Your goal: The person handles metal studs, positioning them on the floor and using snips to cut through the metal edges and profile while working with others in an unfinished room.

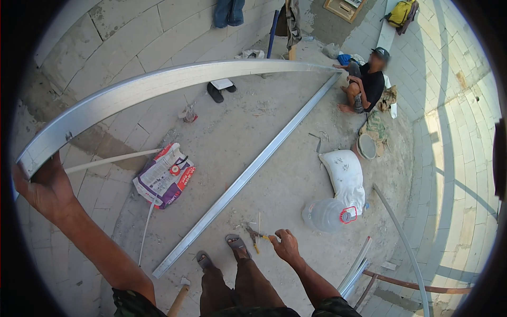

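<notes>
My left hand [50, 193] is raised at the far left, fingers closed round the near end of a long silver metal channel [158, 82]. From there the channel stretches across the view to a seated person [369, 79], whose hands are close to its far end. In my right hand [286, 246], low in front of me, is a pair of yellow-handled tin snips [255, 236], handles apart, held by one handle. A second metal channel [248, 168] lies on the floor, running diagonally from near my feet to that person.
A printed cement bag [166, 177] lies left of the floor channel. To the right are a clear water jug [325, 215], a white sack [344, 177], a bucket [366, 146] and a curved pipe [404, 238]. A wooden handle [179, 300] stands near my left foot. Block walls surround the floor.
</notes>
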Motion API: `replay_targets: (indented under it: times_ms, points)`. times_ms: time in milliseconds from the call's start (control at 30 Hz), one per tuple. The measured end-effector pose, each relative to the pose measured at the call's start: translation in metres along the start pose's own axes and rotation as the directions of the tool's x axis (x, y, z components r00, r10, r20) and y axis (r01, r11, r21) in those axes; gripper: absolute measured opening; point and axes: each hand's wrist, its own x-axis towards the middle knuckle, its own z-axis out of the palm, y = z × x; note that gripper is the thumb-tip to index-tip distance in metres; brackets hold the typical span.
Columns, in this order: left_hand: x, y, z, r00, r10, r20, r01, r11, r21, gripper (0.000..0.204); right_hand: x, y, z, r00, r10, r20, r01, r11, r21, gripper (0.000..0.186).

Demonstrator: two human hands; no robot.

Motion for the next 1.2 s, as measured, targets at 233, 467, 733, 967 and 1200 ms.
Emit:
replay_targets:
  times_ms: [233,467,733,967,1200]
  points:
    - [-0.071,-0.006,-0.043,0.974,-0.123,-0.191,0.148,0.982,0.122,0.077,0.006,0.023,0.006,0.997,0.063,0.043,-0.066,0.996,0.060,0.032]
    - [-0.123,0.022,-0.062,0.949,-0.210,-0.235,0.245,0.961,0.129,0.076,0.120,-0.044,-0.056,0.925,0.303,0.230,-0.357,0.480,0.801,0.072]
    - [-0.134,0.067,-0.112,0.914,-0.202,-0.352,0.259,0.958,0.123,0.071,0.193,-0.142,-0.104,0.959,0.260,0.114,-0.200,0.337,0.920,0.098]
    - [-0.080,0.191,-0.166,0.936,0.040,-0.349,-0.003,0.994,0.107,0.075,0.156,-0.126,-0.054,0.900,0.206,0.383,-0.426,0.230,0.875,0.111]
    - [-0.049,0.224,-0.090,0.950,0.172,-0.262,-0.176,0.984,0.008,0.075,0.140,-0.172,-0.048,0.967,0.160,0.198,-0.174,-0.153,0.973,0.110]
